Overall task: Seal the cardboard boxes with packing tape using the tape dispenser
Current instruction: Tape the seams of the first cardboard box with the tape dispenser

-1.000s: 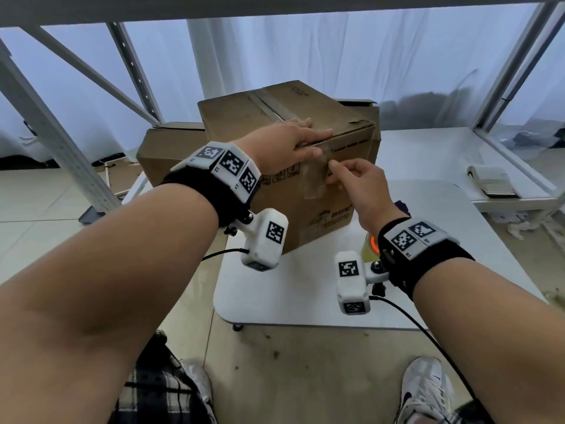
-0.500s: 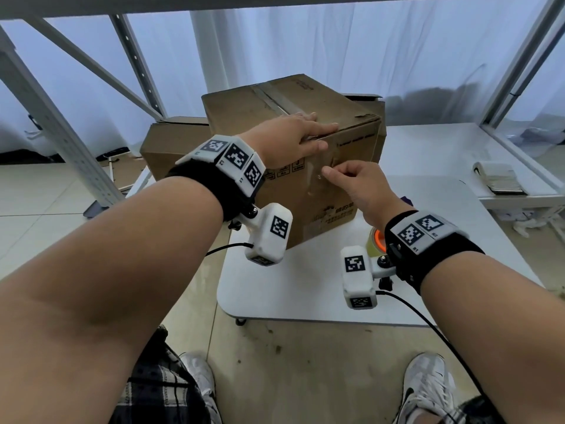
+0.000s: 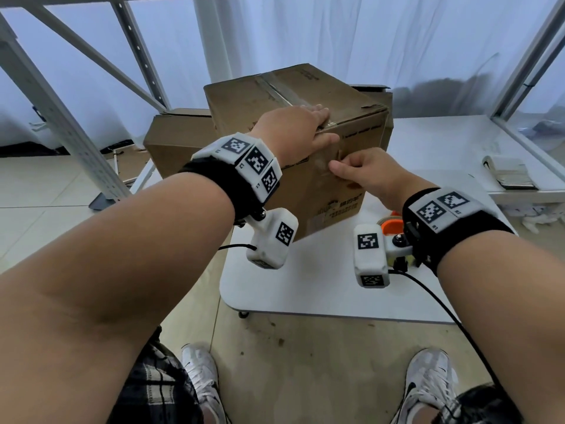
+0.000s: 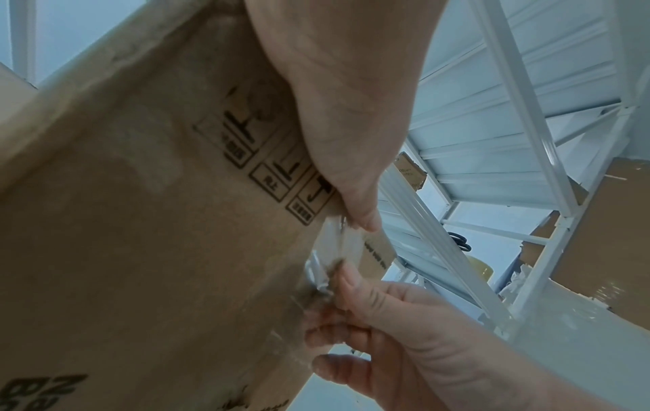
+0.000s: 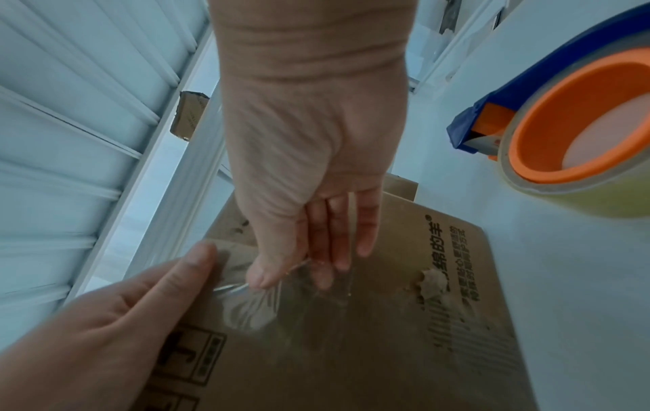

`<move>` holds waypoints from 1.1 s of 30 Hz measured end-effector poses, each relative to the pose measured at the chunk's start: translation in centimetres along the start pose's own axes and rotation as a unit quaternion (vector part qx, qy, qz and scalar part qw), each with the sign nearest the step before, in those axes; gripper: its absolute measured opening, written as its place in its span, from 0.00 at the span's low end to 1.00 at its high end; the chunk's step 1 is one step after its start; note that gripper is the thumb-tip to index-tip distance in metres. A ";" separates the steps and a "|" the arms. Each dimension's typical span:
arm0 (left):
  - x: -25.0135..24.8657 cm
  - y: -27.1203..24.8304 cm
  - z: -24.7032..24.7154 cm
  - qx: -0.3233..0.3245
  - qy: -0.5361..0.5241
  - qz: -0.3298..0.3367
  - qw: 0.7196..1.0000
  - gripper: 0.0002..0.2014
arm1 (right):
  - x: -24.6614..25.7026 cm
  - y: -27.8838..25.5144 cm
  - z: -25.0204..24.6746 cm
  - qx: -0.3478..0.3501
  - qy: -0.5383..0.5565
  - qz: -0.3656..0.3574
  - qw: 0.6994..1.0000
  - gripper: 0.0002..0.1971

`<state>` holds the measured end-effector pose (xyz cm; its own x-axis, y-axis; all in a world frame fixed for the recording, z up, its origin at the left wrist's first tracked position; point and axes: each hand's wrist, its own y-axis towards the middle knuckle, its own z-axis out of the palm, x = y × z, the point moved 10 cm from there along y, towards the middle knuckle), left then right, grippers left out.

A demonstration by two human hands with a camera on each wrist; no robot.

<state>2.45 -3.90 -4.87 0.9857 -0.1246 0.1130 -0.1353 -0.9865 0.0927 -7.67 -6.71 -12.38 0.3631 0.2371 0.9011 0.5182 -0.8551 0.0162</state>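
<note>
Cardboard box point(image 3: 321, 123) stood on the white table point(image 3: 336, 295); the left hand point(image 3: 293, 130) lay flat-fingered over its top front edge, while the right hand point(image 3: 363, 172) pinched the loose clear tape end point(image 5: 246, 303) against the front face. The tape dispenser point(image 5: 577, 155) sat on the table beside the box; the crumpled tape might crease or stick to itself rather than lie flat; the seal would likely be weak.

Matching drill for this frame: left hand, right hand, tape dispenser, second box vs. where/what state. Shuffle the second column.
1. left hand
2. right hand
3. tape dispenser
4. second box

A. lies on the white table, untouched
B. stands behind the front cardboard box
C. rests over the front box's top edge
D. pinches the clear tape end on the box's side

Pairs: 1-C, 2-D, 3-A, 4-B
</note>
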 end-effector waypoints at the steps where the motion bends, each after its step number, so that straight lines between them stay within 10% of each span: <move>1: -0.1 0.0 0.0 0.001 0.003 0.002 1.000 0.31 | -0.2 -0.1 0.2 0.015 0.022 0.004 1.000 0.13; 14: -0.2 -0.1 0.0 -0.024 0.034 -0.003 0.999 0.32 | -1.9 -0.3 1.1 -0.052 0.154 0.019 0.987 0.08; 33: -1.1 -0.7 0.3 -0.072 0.097 -0.031 0.992 0.41 | -1.0 0.4 -0.7 -0.131 -0.292 -0.012 0.947 0.26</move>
<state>1.51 -3.12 -5.34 0.9565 -0.0279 0.2905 -0.1024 -0.9642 0.2446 -8.37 -7.58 -12.99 0.7597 0.4075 0.5067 0.3492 -0.9130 0.2107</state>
